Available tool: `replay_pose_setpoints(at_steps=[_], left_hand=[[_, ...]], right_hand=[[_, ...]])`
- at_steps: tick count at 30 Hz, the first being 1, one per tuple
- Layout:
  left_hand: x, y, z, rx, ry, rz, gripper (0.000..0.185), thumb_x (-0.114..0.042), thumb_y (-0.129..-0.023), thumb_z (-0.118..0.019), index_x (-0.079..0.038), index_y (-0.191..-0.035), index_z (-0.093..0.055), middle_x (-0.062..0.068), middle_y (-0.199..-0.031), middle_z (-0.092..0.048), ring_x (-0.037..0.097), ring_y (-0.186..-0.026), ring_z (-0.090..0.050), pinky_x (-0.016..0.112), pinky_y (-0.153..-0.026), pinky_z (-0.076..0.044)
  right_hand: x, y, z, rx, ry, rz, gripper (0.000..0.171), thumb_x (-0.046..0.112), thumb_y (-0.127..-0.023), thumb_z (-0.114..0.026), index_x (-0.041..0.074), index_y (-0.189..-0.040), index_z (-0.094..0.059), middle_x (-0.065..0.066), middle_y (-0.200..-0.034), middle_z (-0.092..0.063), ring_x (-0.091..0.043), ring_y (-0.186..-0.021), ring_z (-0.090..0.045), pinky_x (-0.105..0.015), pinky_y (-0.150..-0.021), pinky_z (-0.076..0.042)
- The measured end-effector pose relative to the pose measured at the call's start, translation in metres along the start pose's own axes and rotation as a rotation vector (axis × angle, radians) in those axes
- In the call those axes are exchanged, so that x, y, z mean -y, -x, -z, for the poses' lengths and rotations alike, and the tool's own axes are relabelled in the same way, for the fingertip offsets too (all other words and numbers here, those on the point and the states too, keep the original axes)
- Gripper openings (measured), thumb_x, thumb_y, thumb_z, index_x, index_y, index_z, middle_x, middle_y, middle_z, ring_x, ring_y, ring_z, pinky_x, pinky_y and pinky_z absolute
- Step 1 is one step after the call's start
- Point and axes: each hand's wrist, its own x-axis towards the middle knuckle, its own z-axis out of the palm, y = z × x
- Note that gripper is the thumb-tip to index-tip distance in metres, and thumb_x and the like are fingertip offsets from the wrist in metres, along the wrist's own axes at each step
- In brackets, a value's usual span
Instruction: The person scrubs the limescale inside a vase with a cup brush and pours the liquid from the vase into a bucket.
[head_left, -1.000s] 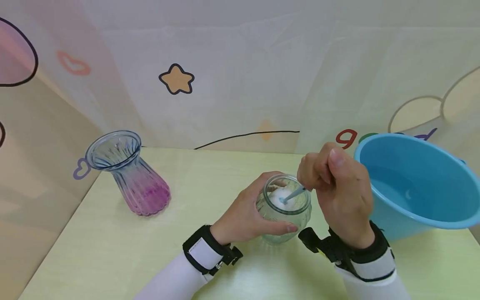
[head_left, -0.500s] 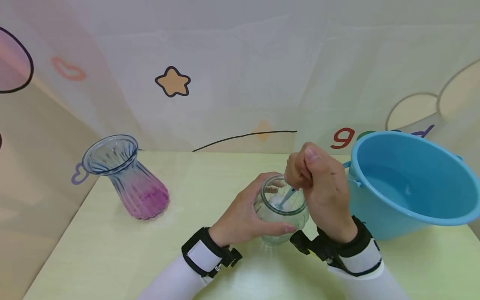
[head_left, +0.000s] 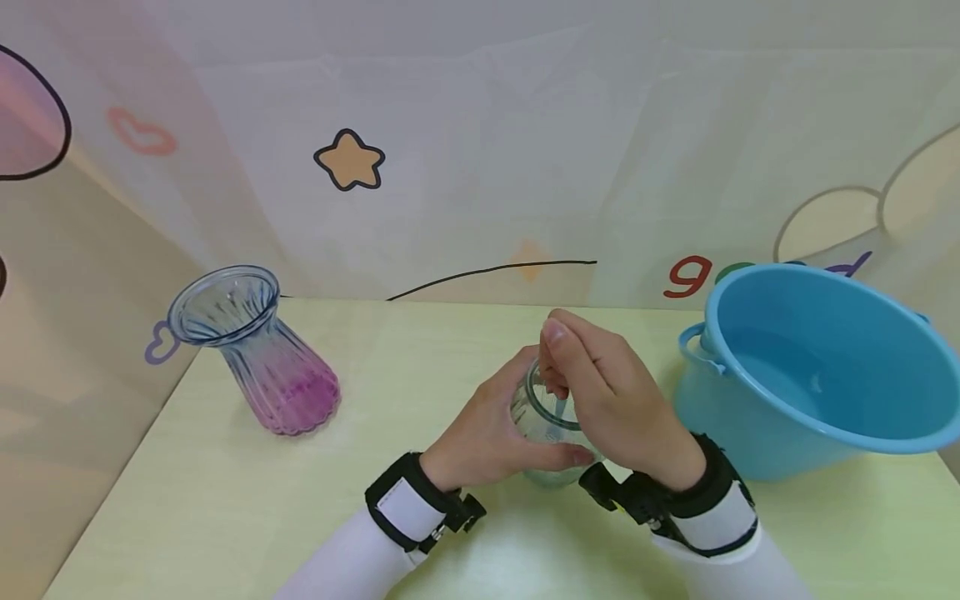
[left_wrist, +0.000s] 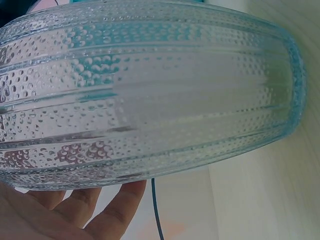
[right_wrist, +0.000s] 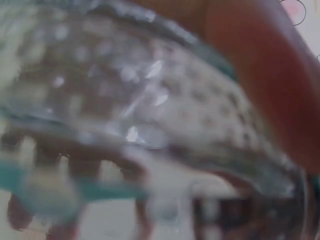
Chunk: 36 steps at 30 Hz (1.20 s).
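Observation:
My left hand [head_left: 487,437] grips a clear ribbed glass jar [head_left: 542,427] around its left side, thumb across the front. Dimples and a smooth panel cover the jar wall [left_wrist: 165,95] in the left wrist view, where several fingers [left_wrist: 112,212] curl behind it. Over the mouth, my right hand [head_left: 618,396] holds the pale blue handle of a bottle brush [head_left: 560,407], its fingers dipping inside the rim. The brush's white head is hidden now by hand and glass. The right wrist view is a blurred close-up of dimpled glass [right_wrist: 125,75].
Right of the hands stands a large light blue bucket [head_left: 757,433] with its handle on the near left side. A ribbed glass vase [head_left: 288,375], blue at the top and pink below, stands at the left. Behind the table [head_left: 225,517] hangs a printed cloth backdrop [head_left: 480,150].
My right hand has moved left and down over the jar's mouth, pushing the brush deeper inside. The left hand keeps its grip on the jar and has hardly moved.

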Motion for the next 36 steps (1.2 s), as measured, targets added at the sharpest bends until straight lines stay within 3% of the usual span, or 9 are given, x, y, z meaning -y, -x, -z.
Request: replay_pose_setpoints(at_steps=[4,7,15,24,36], left_hand=[[0.0008,0.0002,0.0005,0.005,-0.019,0.001,0.066,-0.026,-0.080,-0.089,-0.029,-0.130,-0.047,-0.001,-0.116,-0.065,0.016,-0.102,-0.066,0.048,-0.086,-0.061],[0.0011,0.0001,0.0006,0.003,-0.026,0.001,0.064,-0.026,-0.080,-0.089,-0.028,-0.129,-0.047,-0.001,-0.115,-0.065,0.015,-0.101,-0.066,0.048,-0.085,-0.061],[-0.0005,-0.0007,-0.0002,0.005,-0.012,0.000,0.068,-0.025,-0.080,-0.088,-0.031,-0.133,-0.047,-0.001,-0.118,-0.064,0.021,-0.104,-0.067,0.049,-0.086,-0.061],[0.0002,-0.0014,-0.0012,-0.007,0.003,-0.011,0.076,-0.022,-0.077,-0.090,-0.034,-0.139,-0.047,0.000,-0.121,-0.064,0.033,-0.109,-0.066,0.039,-0.088,-0.061],[0.0001,0.0000,-0.0008,-0.024,-0.035,0.000,0.086,-0.024,-0.078,-0.091,-0.040,-0.148,-0.043,-0.004,-0.136,-0.061,0.021,-0.117,-0.061,0.038,-0.095,-0.058]], right_hand=[[0.0009,0.0003,-0.0021,0.033,0.037,0.004,0.033,0.011,-0.112,-0.037,0.008,-0.080,-0.048,-0.002,-0.070,-0.045,-0.019,-0.067,-0.050,-0.029,-0.065,-0.045],[0.0007,-0.0002,-0.0030,0.034,0.041,0.012,0.034,0.010,-0.111,-0.037,0.008,-0.080,-0.048,-0.001,-0.070,-0.045,-0.018,-0.066,-0.050,-0.028,-0.064,-0.045],[0.0004,-0.0003,-0.0028,-0.017,-0.011,-0.024,0.035,0.011,-0.110,-0.039,0.008,-0.075,-0.046,-0.006,-0.066,-0.045,-0.021,-0.066,-0.049,-0.030,-0.062,-0.043],[-0.0018,-0.0012,-0.0005,-0.053,-0.052,-0.016,0.036,0.011,-0.111,-0.037,0.006,-0.077,-0.046,-0.006,-0.067,-0.041,-0.021,-0.066,-0.048,-0.030,-0.064,-0.045],[-0.0008,-0.0039,0.0067,-0.135,-0.369,0.145,0.037,0.012,-0.112,-0.030,0.002,-0.078,-0.042,-0.005,-0.067,-0.037,-0.020,-0.060,-0.036,-0.034,-0.054,-0.032]])
